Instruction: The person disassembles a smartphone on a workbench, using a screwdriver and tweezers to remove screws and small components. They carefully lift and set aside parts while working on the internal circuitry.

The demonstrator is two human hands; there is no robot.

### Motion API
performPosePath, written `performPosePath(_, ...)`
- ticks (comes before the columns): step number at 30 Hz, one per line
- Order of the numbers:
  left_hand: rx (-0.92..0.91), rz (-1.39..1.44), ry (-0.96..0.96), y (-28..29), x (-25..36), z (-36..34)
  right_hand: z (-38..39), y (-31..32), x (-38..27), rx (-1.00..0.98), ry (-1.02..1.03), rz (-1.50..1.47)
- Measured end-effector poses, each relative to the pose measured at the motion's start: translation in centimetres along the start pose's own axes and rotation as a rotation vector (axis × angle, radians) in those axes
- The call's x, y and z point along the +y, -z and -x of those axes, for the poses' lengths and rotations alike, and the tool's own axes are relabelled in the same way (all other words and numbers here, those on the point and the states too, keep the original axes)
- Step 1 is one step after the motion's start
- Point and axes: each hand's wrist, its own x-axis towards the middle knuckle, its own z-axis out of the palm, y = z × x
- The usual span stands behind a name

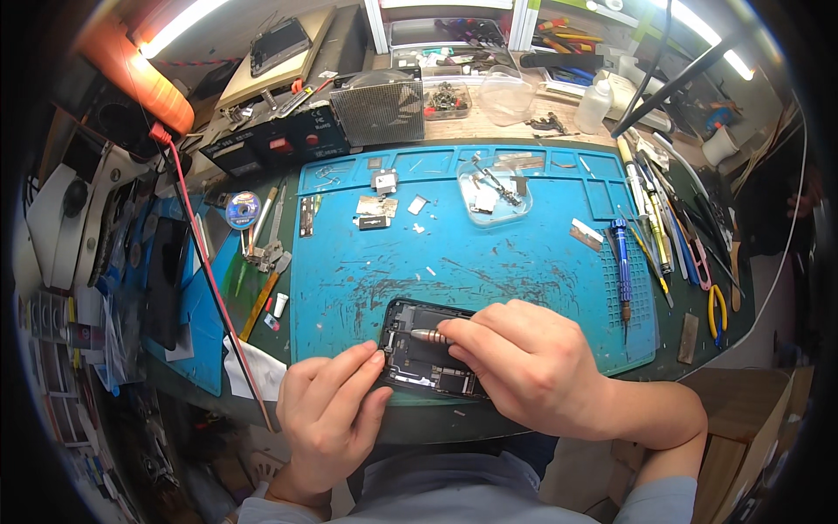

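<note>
An opened phone [419, 374] with bare inner parts lies on the blue silicone mat [358, 266] near its front edge. My left hand [332, 410] is curled at the phone's left side, fingertips on its upper-left part and edge, thumb just below. My right hand [532, 367] pinches a short metal screwdriver-like tool [428, 334] over the phone, its tip pointing left toward my left fingertips. Whatever small piece lies under those fingertips is too small to make out.
A clear tub of parts [484, 201], loose small parts [375, 223], a blue screwdriver [623, 271], many tools [672, 227], a solder spool [243, 210], a black powered device [262, 144] and a squeeze bottle [594, 109] surround the work. Another person's hand shows at the far right.
</note>
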Motion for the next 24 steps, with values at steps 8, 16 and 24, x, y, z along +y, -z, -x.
performPosePath(8,-0.036,-0.02,-0.032,0.2,-0.1,-0.1,-0.1,-0.4,-0.7,-0.036,-0.036,0.073)
performPosePath(16,-0.081,0.037,-0.039,0.6,-0.1,-0.3,0.1,-1.0,-1.7,-0.055,-0.073,0.162)
performPosePath(24,-0.063,0.092,-0.079,0.6,-0.6,-0.2,-0.2,-1.2,-2.0,-0.043,-0.063,0.159)
